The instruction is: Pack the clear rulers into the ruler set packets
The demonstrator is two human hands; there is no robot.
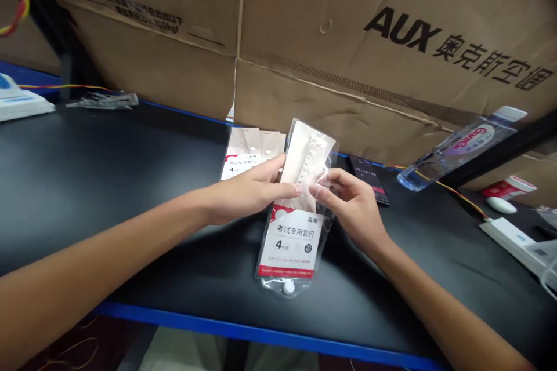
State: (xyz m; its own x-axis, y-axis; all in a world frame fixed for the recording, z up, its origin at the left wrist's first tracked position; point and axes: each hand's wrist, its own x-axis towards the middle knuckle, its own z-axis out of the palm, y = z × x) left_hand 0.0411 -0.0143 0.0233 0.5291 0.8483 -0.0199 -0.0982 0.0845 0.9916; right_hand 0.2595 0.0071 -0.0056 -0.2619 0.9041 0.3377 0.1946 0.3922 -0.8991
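Between my two hands, a clear plastic pouch holding a ruler set [297, 239] is lifted above the dark tabletop, tilted, its white snap button at the near end. A clear ruler and a pale sheet show through the plastic, over a white and red label. My left hand [263, 185] pinches the pouch's left edge, thumb on the front. My right hand [352, 203] grips the right edge, thumb on the front and fingers partly hidden behind. Behind my left hand lie more ruler set pouches [243, 153], partly covered by that hand and the held pouch.
Large cardboard boxes [304, 23] stand along the back. A phone [368, 179] lies to the right behind my right hand, with a tilted water bottle [461, 148] beyond it. Farther right are a power strip [516, 243] and a white mouse [501, 204]. The table's blue edge [243, 330] runs in front.
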